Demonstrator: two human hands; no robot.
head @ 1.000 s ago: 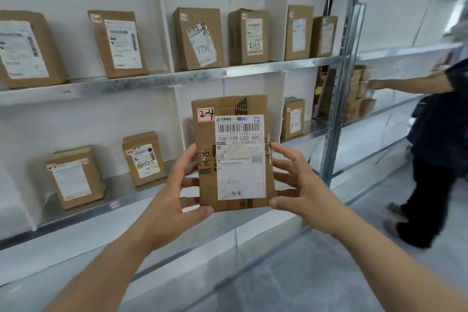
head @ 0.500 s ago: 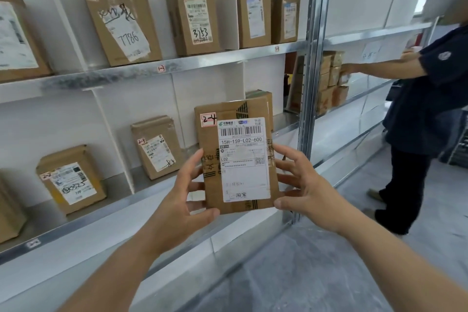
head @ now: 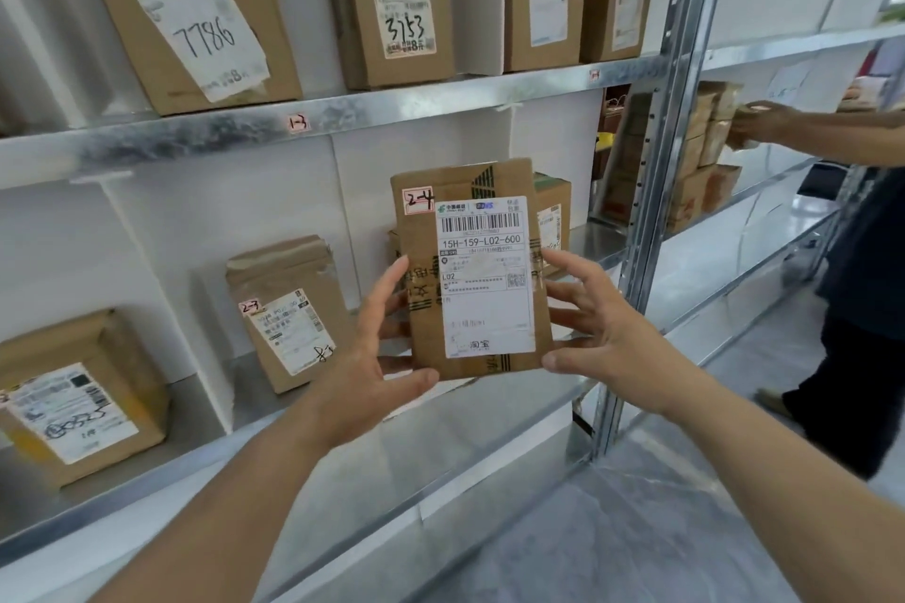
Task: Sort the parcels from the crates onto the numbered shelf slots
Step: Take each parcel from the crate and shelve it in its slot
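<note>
Second person [head: 862,289]; grey floor [head: 636,529]

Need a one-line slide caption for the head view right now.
Both hands, left and right, hold the parcel tagged 2-4 upright before the second shelf, beside the parcel tagged 2-3.

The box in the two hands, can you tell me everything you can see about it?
The box is flat brown cardboard, held upright and facing the camera in front of the lower shelf. A big white shipping label with a barcode and "15H-159-L02-600" covers most of its front. A small red-edged sticker at the top left corner says "2-4". Printed tape crosses its middle. The left hand grips its left edge and the right hand its right edge, thumbs under the bottom corners. It looks shut and undamaged.
</note>
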